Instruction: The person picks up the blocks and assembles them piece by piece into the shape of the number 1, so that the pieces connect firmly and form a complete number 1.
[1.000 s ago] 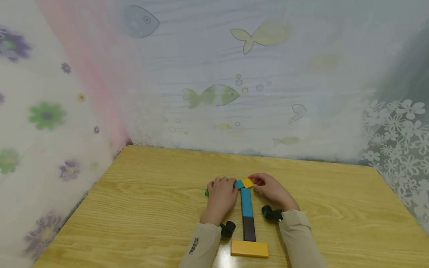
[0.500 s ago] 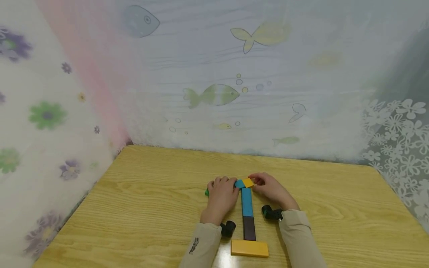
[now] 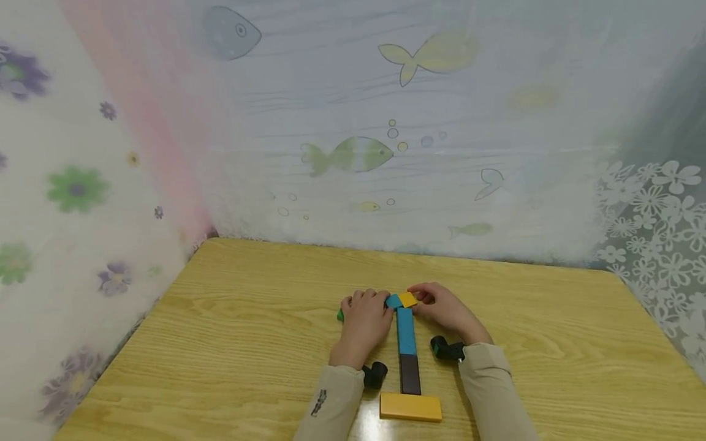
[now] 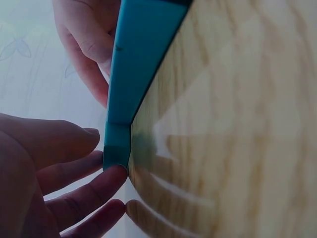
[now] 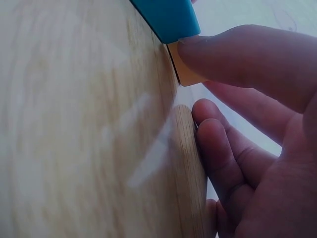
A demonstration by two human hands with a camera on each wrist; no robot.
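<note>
In the head view my left hand [image 3: 364, 321] lies over the left end of a small blue block [image 3: 393, 301], thumb on the near side and index finger on the far side. In the left wrist view its fingertips are right at the end of that blue block [image 4: 117, 146]. A bit of a green block [image 3: 339, 315] shows beside the left hand, the rest hidden. My right hand [image 3: 444, 312] pinches a small yellow block [image 3: 408, 299] between thumb and index finger. Both small blocks sit side by side, slanted, at the far end of a long blue block [image 3: 406, 331].
A dark block [image 3: 410, 374] continues the column toward the near edge. A larger yellow block [image 3: 410, 407] lies crosswise below it. Black wrist cameras [image 3: 375, 375] hang close to the column on both sides. The wooden table [image 3: 248, 318] meets a painted wall at the back.
The hands and blocks stay practically in place. My right thumb shifts very slightly at the near side of the small yellow block.
</note>
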